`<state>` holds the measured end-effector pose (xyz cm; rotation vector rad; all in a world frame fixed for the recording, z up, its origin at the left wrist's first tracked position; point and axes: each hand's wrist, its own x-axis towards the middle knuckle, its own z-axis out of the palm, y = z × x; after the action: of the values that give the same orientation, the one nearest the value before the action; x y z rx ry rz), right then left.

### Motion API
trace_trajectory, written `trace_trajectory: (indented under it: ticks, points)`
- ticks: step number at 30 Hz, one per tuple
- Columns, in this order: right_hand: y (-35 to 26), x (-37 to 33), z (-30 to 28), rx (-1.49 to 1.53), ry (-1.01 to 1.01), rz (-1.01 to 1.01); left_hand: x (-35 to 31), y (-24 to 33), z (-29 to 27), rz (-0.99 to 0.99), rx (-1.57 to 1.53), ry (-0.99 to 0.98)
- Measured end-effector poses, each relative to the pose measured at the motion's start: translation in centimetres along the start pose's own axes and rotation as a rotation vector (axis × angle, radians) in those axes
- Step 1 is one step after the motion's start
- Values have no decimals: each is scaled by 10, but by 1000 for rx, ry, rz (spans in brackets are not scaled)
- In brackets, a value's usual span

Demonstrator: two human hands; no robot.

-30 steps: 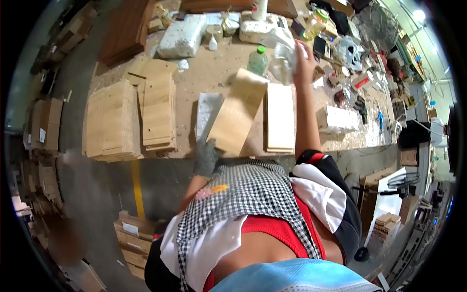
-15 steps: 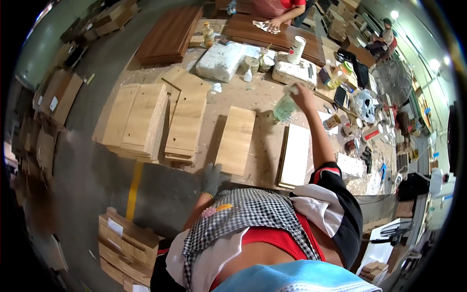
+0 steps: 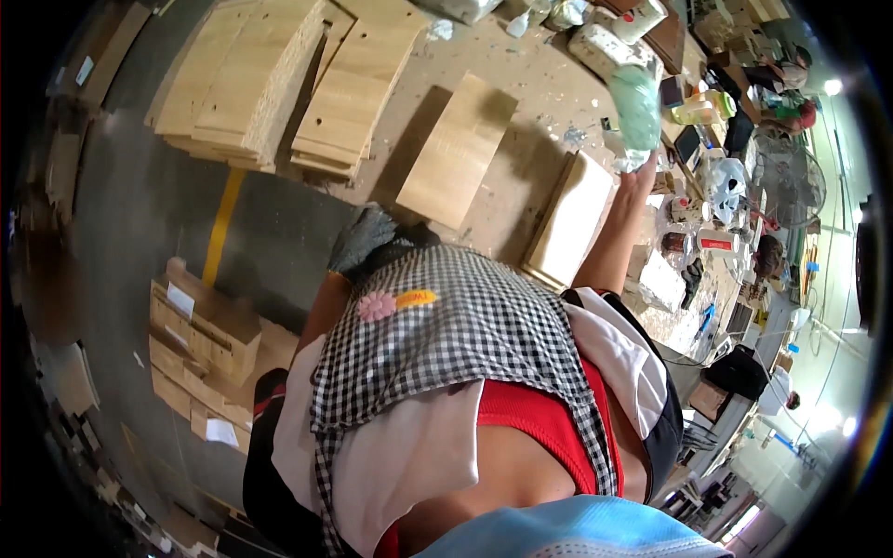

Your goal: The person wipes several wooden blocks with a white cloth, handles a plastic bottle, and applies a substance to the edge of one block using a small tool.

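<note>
My right hand [image 3: 636, 175] is bare and closed round the narrow end of a translucent pale green plastic bottle [image 3: 636, 107], whose wide end points away from me. It is held above the table's right part, beyond a white-topped board stack [image 3: 579, 219]. My left hand [image 3: 361, 244], in a dark grey glove, is by the table's near edge, just off the near left corner of a light wooden board [image 3: 458, 152]. Its fingers are partly lost against something dark beside my checked apron [image 3: 446, 312], so their grip is unclear.
Stacks of light wooden panels [image 3: 233, 79] and drilled boards [image 3: 349, 93] stand on the left. Jars, a white cup [image 3: 642, 19], a phone [image 3: 687, 145] and a plastic bag [image 3: 726, 186] crowd the right side. Cartons [image 3: 209, 325] sit on the floor at lower left.
My view has tilted down and nearer to my body. My right hand has turned the green bottle from wide end toward me to wide end away. My left hand has come off the board's corner.
</note>
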<state>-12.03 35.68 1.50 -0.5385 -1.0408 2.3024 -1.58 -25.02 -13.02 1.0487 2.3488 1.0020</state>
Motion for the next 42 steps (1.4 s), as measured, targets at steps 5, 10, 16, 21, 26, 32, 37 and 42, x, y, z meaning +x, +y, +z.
trace_trajectory:
  ticks: [5,10,16,21,26,32,37,42]
  points:
    - [12,-7,95,-1407,87,-580,9,-3,5,-205,-239,-3]
    - [36,-9,133,-1943,-279,-853,54,63,-53,-254,-138,-105]
    - [21,-58,164,-1213,-148,-398,56,63,-34,-358,-53,168]
    - [138,-221,177,-1556,-1132,-99,71,83,-55,-354,27,63]
    - [199,-149,187,-1639,-1074,-540,65,81,-54,-391,-313,208]
    - [197,16,173,-2062,-551,-244,89,97,-59,-707,-1523,404]
    - [152,-180,215,-1609,-851,-232,68,81,-54,-410,-167,177]
    - [155,-218,165,-1658,-1237,-497,69,89,-59,-452,86,20]
